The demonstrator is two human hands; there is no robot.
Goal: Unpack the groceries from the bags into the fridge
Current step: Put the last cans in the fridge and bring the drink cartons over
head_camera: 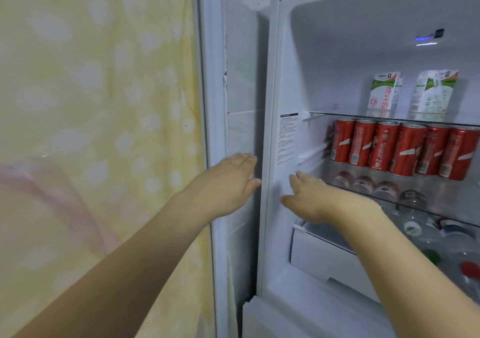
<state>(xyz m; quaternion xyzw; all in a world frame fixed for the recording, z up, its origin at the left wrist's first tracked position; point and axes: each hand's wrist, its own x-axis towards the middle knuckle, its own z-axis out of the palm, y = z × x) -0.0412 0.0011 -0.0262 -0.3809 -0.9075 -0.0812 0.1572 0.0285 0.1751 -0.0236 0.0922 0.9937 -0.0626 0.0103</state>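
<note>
We reach both bare arms forward toward the open fridge (275, 83). Our left hand (228, 181) lies flat with straight fingers against the door's inner edge, holding nothing. Our right hand (314, 197) stretches palm down, fingers relaxed and spread, empty, just inside the fridge's left wall above a white drawer (319, 257). Farther right, red cans (400, 148) line the middle shelf, two milk cartons (384, 93) stand above, and bottles (420, 223) lie below. A yellow curtain (98, 104) hangs at left.

Left of us: a yellow curtain (98, 104) with pale white spots.
Low on it: we see a pinkish patch.
</note>
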